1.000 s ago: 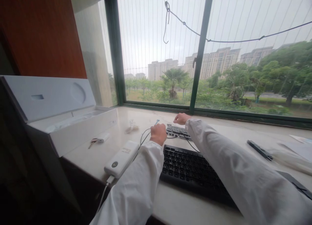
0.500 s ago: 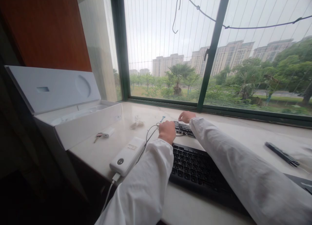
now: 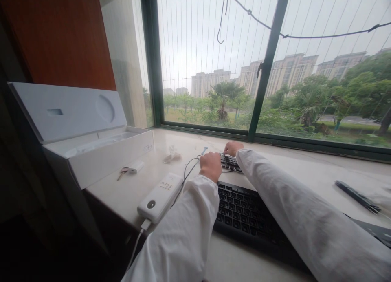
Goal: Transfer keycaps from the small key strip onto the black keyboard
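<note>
Both hands are close together beyond the black keyboard (image 3: 236, 210), whose key positions look like bare frames without caps. My left hand (image 3: 210, 166) is curled at the left end of a group of black keys (image 3: 230, 163); its fingertips are hidden behind its back. Just past that group, my right hand (image 3: 233, 148) has its fingers bent and pressed together at the far edge. A small pale greenish bit shows between the hands, too small to name. What either hand pinches cannot be made out. A thin black cable (image 3: 189, 164) runs beside my left hand.
A white power bank (image 3: 160, 198) with a plugged-in cable lies left of my left sleeve. Further left are keys on a white fob (image 3: 134, 168), crumpled clear plastic (image 3: 172, 155) and an open white box (image 3: 106, 147). A small blue tool (image 3: 204, 150) and a black pen-like object (image 3: 356, 195) lie about.
My right hand has shifted slightly toward the left hand and lower. A pale greenish bit now shows between them. My left hand stays nearly in place; the view has moved a little.
</note>
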### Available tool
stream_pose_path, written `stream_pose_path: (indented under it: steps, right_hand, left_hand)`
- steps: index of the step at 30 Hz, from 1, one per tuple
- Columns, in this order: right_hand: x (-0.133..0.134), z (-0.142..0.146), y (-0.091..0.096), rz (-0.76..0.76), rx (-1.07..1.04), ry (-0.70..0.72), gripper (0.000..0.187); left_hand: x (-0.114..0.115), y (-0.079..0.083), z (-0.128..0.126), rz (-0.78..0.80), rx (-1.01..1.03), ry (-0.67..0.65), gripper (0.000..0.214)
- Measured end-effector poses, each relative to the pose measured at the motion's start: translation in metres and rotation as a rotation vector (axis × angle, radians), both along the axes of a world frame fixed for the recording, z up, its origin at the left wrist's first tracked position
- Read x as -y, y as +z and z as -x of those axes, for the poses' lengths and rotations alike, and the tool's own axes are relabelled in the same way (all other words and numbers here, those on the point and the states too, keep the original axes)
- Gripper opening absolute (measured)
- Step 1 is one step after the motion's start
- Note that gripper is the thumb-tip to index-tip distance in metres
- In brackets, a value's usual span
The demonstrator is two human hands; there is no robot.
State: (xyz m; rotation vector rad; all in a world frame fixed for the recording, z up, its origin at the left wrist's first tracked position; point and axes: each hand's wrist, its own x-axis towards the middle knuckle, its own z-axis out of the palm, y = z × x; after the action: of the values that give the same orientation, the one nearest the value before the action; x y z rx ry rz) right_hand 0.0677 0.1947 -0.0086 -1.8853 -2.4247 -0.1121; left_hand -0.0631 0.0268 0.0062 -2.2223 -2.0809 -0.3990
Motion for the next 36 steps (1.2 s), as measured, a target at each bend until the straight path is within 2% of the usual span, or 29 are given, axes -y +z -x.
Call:
stream_pose_path:
  steps: [12, 24, 36]
  right_hand:
    - [0.011, -0.014, 0.012, -0.030, 0.001, 0.043, 0.021]
    - [-0.002, -0.006, 0.000, -0.063, 0.015, 0.107, 0.020]
    - [-0.002, -0.011, 0.004, -0.062, 0.042, 0.209, 0.020]
  left_hand:
    - [0.001, 0.003, 0.001, 0.026, -0.013, 0.016, 0.023]
    - [0.001, 0.002, 0.000, -0.012, -0.028, 0.017, 0.020]
    - [0.002, 0.004, 0.001, -0.017, -0.011, 0.003, 0.021]
